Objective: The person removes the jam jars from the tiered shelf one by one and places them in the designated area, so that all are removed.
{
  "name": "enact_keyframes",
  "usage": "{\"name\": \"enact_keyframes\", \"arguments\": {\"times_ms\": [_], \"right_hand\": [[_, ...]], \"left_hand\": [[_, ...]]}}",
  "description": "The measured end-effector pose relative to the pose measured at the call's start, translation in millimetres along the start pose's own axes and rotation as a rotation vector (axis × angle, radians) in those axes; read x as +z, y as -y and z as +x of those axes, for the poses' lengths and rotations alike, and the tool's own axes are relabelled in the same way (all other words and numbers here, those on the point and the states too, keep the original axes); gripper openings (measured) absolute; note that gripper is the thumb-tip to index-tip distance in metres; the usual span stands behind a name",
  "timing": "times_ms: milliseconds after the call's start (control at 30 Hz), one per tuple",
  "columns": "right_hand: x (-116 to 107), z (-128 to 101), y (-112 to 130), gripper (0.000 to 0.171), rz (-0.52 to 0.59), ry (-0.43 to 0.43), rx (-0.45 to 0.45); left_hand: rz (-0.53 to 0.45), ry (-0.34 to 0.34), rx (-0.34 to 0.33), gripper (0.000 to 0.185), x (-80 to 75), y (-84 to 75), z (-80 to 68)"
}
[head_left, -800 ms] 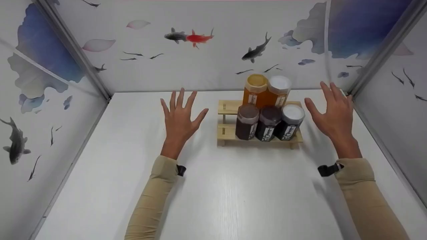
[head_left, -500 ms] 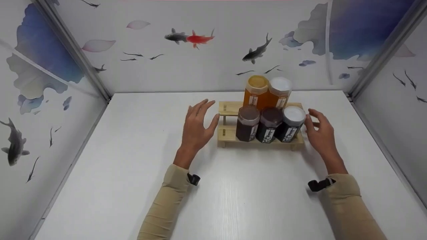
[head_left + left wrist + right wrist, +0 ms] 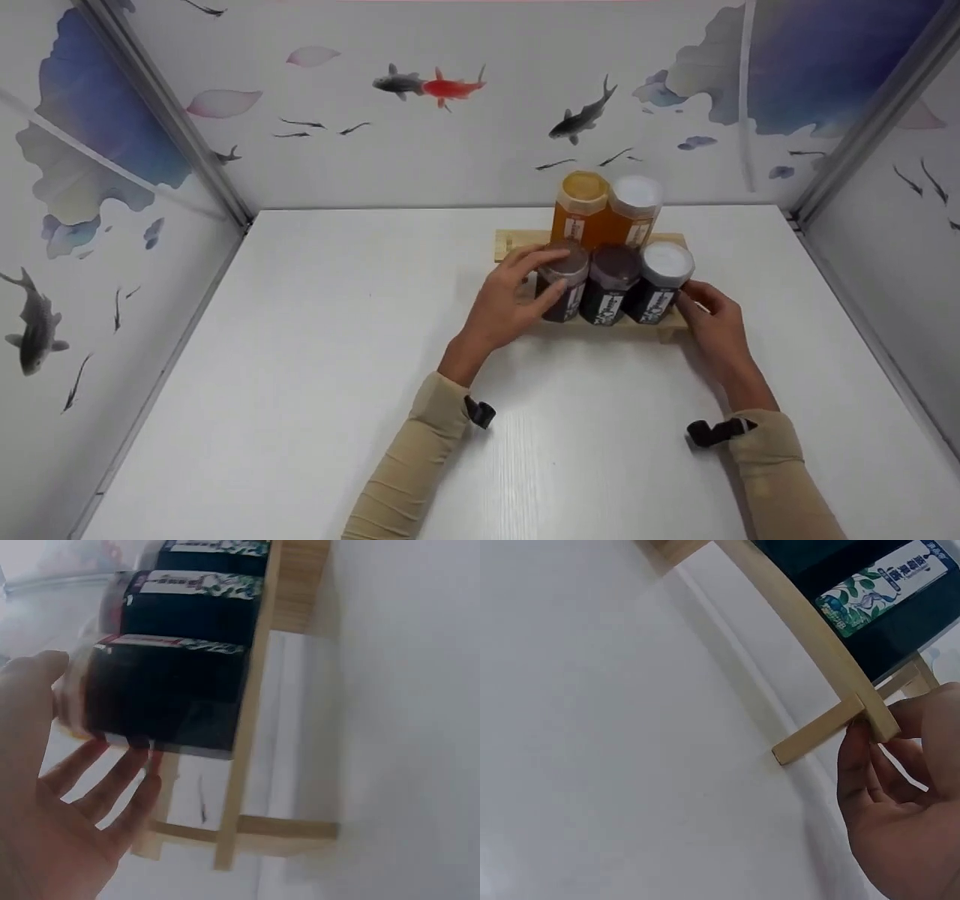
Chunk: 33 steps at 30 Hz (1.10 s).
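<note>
A two-tier wooden rack (image 3: 512, 241) holds several six-sided jars. Around the front-left dark jar (image 3: 576, 262), near its brownish lid, my left hand (image 3: 501, 309) curls its fingers and thumb. The left wrist view has that dark jar (image 3: 165, 694) between thumb and fingers, its base on the shelf. My right hand (image 3: 718, 324) is at the rack's right end. In the right wrist view, its fingers pinch the end of the rack's lower shelf (image 3: 817, 645), by a short leg. A dark-lidded jar (image 3: 613, 292) and a white-lidded dark jar (image 3: 664, 277) complete the front row.
On the upper tier stand a yellow-lidded amber jar (image 3: 581, 206) and a white-lidded amber jar (image 3: 637, 206). Under the rack is a white table (image 3: 300, 360). Panels with painted fish enclose it at the back (image 3: 300, 172) and both sides.
Both hands came in from spread, raised positions. The left moved right and took hold of the front-left jar; the right came down and inward to pinch the rack's end. The jars stayed in place.
</note>
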State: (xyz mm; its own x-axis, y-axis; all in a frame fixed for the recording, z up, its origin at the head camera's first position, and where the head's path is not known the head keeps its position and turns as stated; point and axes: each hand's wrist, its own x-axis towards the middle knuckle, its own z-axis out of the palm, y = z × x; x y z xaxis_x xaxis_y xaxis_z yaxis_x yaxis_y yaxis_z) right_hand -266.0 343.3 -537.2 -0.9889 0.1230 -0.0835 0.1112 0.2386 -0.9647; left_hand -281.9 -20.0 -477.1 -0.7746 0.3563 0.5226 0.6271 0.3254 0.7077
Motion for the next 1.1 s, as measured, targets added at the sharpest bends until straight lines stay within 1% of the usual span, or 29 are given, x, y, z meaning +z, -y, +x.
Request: {"name": "enact_keyframes", "arguments": {"times_ms": [67, 133, 167, 233, 267, 400, 467, 533, 733, 800, 967, 1100], "right_hand": [[1.2, -1.5, -2.5, 0.055, 0.172, 0.027, 0.048], [3.0, -2.9, -4.8, 0.054, 0.363, 0.051, 0.094], [3.9, -3.3, -5.7, 0.054, 0.439, 0.056, 0.107], [6.2, -4.2, -6.9, 0.054, 0.495, 0.055, 0.105], [7.3, -4.5, -7.2, 0.054, 0.507, 0.054, 0.105], [8.6, -5.2, -6.8, 0.054, 0.491, 0.04, 0.103], [7.8, -5.5, -6.0, 0.055, 0.488, 0.042, 0.112], [6.9, -5.5, -5.0, 0.056, 0.494, 0.043, 0.118], [5.2, -5.1, -3.6, 0.056, 0.453, 0.035, 0.127], [4.6, -4.8, -3.3, 0.056, 0.46, 0.037, 0.131], [3.5, -4.8, -3.0, 0.058, 0.495, 0.045, 0.147], [3.7, -5.5, -2.7, 0.06, 0.479, 0.049, 0.158]], "left_hand": [[0.02, 0.017, -0.021, 0.053, 6.8, 1.4, -4.1], [0.042, 0.01, -0.031, 0.058, 12.0, 2.3, -6.5], [0.06, 0.0, -0.034, 0.06, 14.0, 2.1, -6.9], [0.104, -0.026, -0.034, 0.062, 17.1, 2.2, -7.8], [0.13, -0.036, -0.036, 0.063, 18.6, 2.2, -8.5], [0.224, -0.088, -0.027, 0.066, 25.3, 2.4, -10.9], [0.248, -0.112, -0.024, 0.067, 27.7, 2.1, -11.1], [0.251, -0.126, -0.022, 0.067, 28.7, 1.5, -10.5], [0.246, -0.121, -0.013, 0.067, 26.9, -0.9, -9.8], [0.255, -0.119, -0.003, 0.067, 27.1, -0.5, -10.1], [0.301, -0.116, 0.044, 0.066, 27.2, 1.8, -11.0], [0.32, -0.138, 0.086, 0.065, 23.1, 4.8, -11.9]]}}
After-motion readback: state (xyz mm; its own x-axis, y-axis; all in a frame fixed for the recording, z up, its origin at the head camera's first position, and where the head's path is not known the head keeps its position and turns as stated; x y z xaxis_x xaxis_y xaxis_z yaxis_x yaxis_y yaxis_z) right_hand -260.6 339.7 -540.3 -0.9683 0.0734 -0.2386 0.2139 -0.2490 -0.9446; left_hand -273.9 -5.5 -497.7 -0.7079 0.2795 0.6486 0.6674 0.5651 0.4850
